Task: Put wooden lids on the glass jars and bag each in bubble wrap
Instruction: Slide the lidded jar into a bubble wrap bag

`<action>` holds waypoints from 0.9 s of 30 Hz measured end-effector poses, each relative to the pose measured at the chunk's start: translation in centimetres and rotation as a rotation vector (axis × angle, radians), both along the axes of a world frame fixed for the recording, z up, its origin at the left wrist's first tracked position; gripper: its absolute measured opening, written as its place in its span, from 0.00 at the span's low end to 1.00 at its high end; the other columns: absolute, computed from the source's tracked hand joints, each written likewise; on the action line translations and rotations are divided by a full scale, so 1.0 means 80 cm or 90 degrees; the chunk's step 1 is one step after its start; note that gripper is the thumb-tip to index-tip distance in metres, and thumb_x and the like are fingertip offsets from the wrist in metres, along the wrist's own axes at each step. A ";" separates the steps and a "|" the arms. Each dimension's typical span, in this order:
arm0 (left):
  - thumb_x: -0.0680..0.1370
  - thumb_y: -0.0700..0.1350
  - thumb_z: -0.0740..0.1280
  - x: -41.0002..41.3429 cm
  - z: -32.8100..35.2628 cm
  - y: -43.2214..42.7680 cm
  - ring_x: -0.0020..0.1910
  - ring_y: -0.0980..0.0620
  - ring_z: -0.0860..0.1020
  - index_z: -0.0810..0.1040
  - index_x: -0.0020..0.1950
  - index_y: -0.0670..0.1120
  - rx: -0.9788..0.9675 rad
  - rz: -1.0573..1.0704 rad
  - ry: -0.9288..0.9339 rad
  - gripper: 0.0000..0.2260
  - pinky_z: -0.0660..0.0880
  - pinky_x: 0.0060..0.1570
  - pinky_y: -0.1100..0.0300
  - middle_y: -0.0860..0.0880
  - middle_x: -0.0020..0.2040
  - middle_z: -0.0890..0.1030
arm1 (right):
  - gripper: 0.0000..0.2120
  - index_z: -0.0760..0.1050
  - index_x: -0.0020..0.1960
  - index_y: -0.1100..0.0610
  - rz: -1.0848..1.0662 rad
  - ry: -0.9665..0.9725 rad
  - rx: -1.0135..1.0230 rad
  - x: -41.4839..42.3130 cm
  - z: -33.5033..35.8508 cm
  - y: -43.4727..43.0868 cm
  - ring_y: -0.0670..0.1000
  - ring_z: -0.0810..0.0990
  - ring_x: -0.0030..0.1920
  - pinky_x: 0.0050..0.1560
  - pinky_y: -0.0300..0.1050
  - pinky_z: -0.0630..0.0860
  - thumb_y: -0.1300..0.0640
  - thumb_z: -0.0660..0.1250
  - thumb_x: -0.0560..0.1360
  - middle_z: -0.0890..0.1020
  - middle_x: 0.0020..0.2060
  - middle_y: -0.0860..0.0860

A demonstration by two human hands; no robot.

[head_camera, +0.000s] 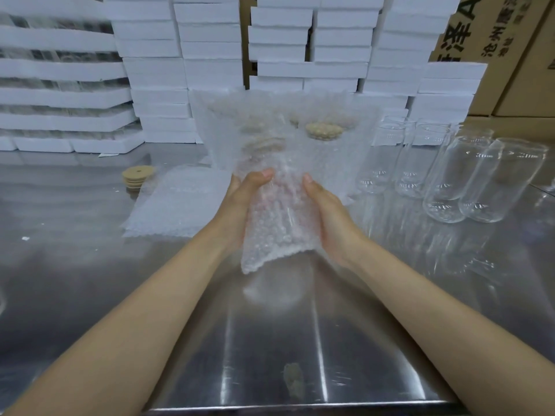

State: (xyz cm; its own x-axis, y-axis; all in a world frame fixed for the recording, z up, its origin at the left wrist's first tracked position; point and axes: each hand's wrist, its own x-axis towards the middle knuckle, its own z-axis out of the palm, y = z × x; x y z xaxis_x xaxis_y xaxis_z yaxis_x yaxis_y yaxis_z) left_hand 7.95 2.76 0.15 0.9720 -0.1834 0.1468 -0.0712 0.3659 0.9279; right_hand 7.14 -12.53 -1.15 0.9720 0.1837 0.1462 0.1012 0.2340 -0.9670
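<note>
Near edge: both forearms are stretched over the near edge of the steel tabletop [300, 340], so the work is held above its middle.
Bubble-wrap bag [277, 223]: lifted off the tabletop and tilted, with its lower edge hanging toward the camera. A jar inside is suggested by the rounded bulk but cannot be made out plainly.
Left hand [244, 205]: wrapped round the bag's left side, with the thumb laid on the front and the fingers hidden behind.
Right hand [326, 214]: wrapped round the right side likewise. The bag is judged to be squeezed from both sides so that the wrap is drawn snug.
Wooden lids [138, 176]: stacked toward the left edge, just beside the flat bags, where they can be reached easily.
Flat bags [180, 202]: piled left of the hands, ready to be taken one at a time.
Glass jars [444, 178]: stood unlidded toward the right edge, well apart from the lids.
Bagged jars [303, 130]: grouped behind the held bag, with lids seen dimly through the wrap. These are judged to be finished pieces set out of the way.
Foam boxes [210, 55]: stacked high along the far edge.
</note>
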 end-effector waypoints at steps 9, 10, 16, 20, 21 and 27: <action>0.71 0.43 0.65 0.000 0.010 -0.003 0.58 0.41 0.78 0.71 0.66 0.40 0.050 0.044 -0.132 0.24 0.76 0.56 0.48 0.41 0.57 0.80 | 0.11 0.80 0.56 0.49 -0.055 -0.149 0.021 0.003 0.001 -0.006 0.53 0.80 0.60 0.62 0.52 0.76 0.51 0.66 0.75 0.83 0.56 0.52; 0.70 0.41 0.63 0.001 0.010 -0.005 0.59 0.41 0.78 0.70 0.66 0.39 0.050 0.054 -0.137 0.24 0.75 0.58 0.48 0.40 0.58 0.79 | 0.11 0.80 0.56 0.49 -0.064 -0.151 0.008 0.004 0.001 -0.008 0.53 0.80 0.60 0.63 0.51 0.75 0.52 0.65 0.76 0.83 0.56 0.52; 0.75 0.34 0.61 -0.003 0.015 -0.006 0.54 0.55 0.79 0.72 0.63 0.44 0.025 0.073 -0.166 0.18 0.76 0.52 0.62 0.48 0.57 0.79 | 0.13 0.78 0.61 0.52 -0.142 -0.115 -0.022 0.012 0.002 -0.018 0.47 0.81 0.57 0.59 0.42 0.74 0.57 0.58 0.83 0.83 0.54 0.47; 0.79 0.40 0.63 -0.001 0.021 0.001 0.47 0.58 0.78 0.76 0.57 0.40 0.052 0.146 -0.161 0.08 0.71 0.51 0.64 0.53 0.47 0.81 | 0.10 0.80 0.48 0.49 -0.155 -0.117 0.015 0.012 0.007 -0.019 0.45 0.80 0.47 0.50 0.41 0.73 0.47 0.62 0.78 0.83 0.46 0.47; 0.79 0.40 0.64 -0.001 0.021 0.001 0.47 0.55 0.77 0.77 0.53 0.40 0.065 0.167 -0.164 0.06 0.70 0.52 0.62 0.50 0.45 0.80 | 0.09 0.80 0.47 0.50 -0.155 -0.124 0.023 0.012 0.008 -0.019 0.47 0.79 0.47 0.49 0.42 0.73 0.47 0.64 0.76 0.81 0.46 0.50; 0.78 0.42 0.67 0.000 0.029 0.007 0.53 0.57 0.79 0.81 0.55 0.44 0.070 0.272 -0.166 0.07 0.74 0.60 0.62 0.53 0.50 0.83 | 0.06 0.80 0.45 0.50 -0.193 -0.119 0.090 0.014 0.014 -0.025 0.45 0.79 0.46 0.53 0.42 0.74 0.56 0.66 0.79 0.82 0.43 0.46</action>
State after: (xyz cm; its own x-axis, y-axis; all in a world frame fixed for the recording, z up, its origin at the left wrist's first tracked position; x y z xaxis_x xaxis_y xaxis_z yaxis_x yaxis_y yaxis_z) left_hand 7.94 3.30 2.45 0.8973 0.1940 0.3964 -0.4270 0.1544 0.8910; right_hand 8.28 -14.56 -0.04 0.9333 -0.1436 0.3293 0.3580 0.2967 -0.8853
